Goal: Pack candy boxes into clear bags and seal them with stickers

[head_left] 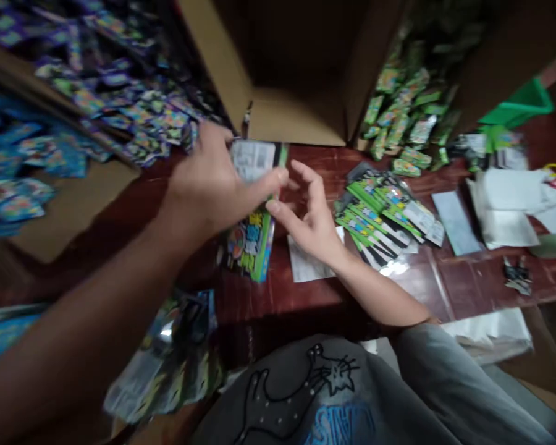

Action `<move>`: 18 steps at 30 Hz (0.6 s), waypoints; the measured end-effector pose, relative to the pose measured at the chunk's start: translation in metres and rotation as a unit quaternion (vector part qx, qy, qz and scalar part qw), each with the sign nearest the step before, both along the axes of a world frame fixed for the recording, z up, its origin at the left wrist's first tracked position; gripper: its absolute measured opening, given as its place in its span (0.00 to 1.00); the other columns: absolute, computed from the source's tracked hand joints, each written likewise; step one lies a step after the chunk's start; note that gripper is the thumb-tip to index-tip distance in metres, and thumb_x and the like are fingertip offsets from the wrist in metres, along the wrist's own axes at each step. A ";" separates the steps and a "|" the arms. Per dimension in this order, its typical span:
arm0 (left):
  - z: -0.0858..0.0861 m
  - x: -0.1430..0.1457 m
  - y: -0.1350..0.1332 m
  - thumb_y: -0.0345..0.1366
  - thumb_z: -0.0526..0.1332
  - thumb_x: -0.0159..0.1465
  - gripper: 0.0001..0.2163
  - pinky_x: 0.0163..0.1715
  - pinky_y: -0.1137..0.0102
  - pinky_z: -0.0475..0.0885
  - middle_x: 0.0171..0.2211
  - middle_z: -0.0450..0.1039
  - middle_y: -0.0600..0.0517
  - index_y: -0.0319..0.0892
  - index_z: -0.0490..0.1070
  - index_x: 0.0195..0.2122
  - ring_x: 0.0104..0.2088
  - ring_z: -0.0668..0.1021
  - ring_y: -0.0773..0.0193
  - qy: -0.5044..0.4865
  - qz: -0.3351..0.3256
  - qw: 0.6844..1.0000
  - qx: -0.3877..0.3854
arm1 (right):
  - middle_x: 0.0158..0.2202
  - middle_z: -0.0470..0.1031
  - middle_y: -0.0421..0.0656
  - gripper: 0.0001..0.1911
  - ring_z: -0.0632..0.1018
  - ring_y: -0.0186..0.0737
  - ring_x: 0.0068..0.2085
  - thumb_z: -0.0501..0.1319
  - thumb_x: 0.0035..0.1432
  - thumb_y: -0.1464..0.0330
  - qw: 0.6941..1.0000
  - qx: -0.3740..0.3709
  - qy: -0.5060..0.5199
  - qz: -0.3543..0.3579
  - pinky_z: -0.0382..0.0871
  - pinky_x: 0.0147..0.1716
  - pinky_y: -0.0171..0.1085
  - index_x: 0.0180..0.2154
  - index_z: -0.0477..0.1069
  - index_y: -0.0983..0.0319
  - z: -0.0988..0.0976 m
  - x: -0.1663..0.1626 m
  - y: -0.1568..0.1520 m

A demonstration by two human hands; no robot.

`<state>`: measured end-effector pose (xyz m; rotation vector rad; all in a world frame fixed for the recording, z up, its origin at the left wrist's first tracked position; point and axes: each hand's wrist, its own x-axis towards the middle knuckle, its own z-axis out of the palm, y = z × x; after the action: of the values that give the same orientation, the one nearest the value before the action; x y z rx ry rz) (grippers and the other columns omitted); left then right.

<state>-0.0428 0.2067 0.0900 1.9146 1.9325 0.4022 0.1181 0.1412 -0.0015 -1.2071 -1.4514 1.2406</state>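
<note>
A flat green-and-black printed packet (252,250) with a white label at its upper end is over the table in front of me. My left hand (208,182), blurred by motion, is closed on its upper left side, thumb lying across the front. To the right of the packet is my right hand (315,219), its fingers curved and apart. Its thumb tip is at the packet's right edge; whether it touches I cannot tell. Under my right wrist lies a white paper sheet (303,266). A fanned pile of similar green packets (380,213) rests further right.
An open cardboard box (301,117) stands at the back. Small purple packets (139,111) and blue packets (23,167) fill boxes at left; small green packets (405,117) are at right. White papers (509,204), a green tray (519,108) and black clips (518,275) lie right.
</note>
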 end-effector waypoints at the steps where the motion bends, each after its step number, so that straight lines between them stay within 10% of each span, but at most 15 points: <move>1: -0.013 0.011 -0.011 0.51 0.73 0.62 0.35 0.62 0.41 0.73 0.57 0.75 0.36 0.38 0.65 0.63 0.58 0.79 0.35 -0.045 -0.021 0.999 -0.005 | 0.72 0.63 0.50 0.47 0.80 0.47 0.57 0.59 0.73 0.51 1.000 -0.017 0.019 -0.004 0.83 0.52 0.48 0.77 0.28 0.44 -0.002 0.008 -0.007; 7: -0.098 0.030 -0.108 0.50 0.65 0.68 0.25 0.46 0.61 0.80 0.49 0.76 0.45 0.46 0.67 0.62 0.47 0.82 0.54 -0.280 0.013 0.959 -0.046 | 0.54 0.73 0.44 0.51 0.73 0.30 0.33 0.71 0.64 0.58 0.972 -0.139 0.180 0.054 0.76 0.34 0.34 0.78 0.45 0.48 -0.043 0.084 -0.071; 12: -0.112 0.025 -0.174 0.55 0.70 0.64 0.23 0.28 0.71 0.76 0.42 0.76 0.50 0.46 0.69 0.50 0.36 0.79 0.60 -0.383 0.084 0.887 -0.245 | 0.46 0.76 0.41 0.35 0.76 0.34 0.38 0.71 0.64 0.55 0.945 -0.239 0.194 0.112 0.79 0.38 0.35 0.68 0.68 0.53 -0.058 0.110 -0.119; 18: -0.106 0.033 -0.179 0.51 0.70 0.68 0.15 0.59 0.59 0.76 0.53 0.81 0.47 0.45 0.78 0.44 0.55 0.81 0.51 -0.361 0.037 0.914 -0.179 | 0.54 0.82 0.46 0.15 0.81 0.41 0.54 0.68 0.67 0.57 0.982 -0.121 0.144 0.028 0.74 0.62 0.46 0.49 0.81 0.59 -0.050 0.117 -0.130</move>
<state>-0.0095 0.0273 -0.0160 1.2167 1.4495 0.6208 0.2351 0.0111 -0.0515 -1.0929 -1.1519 1.5950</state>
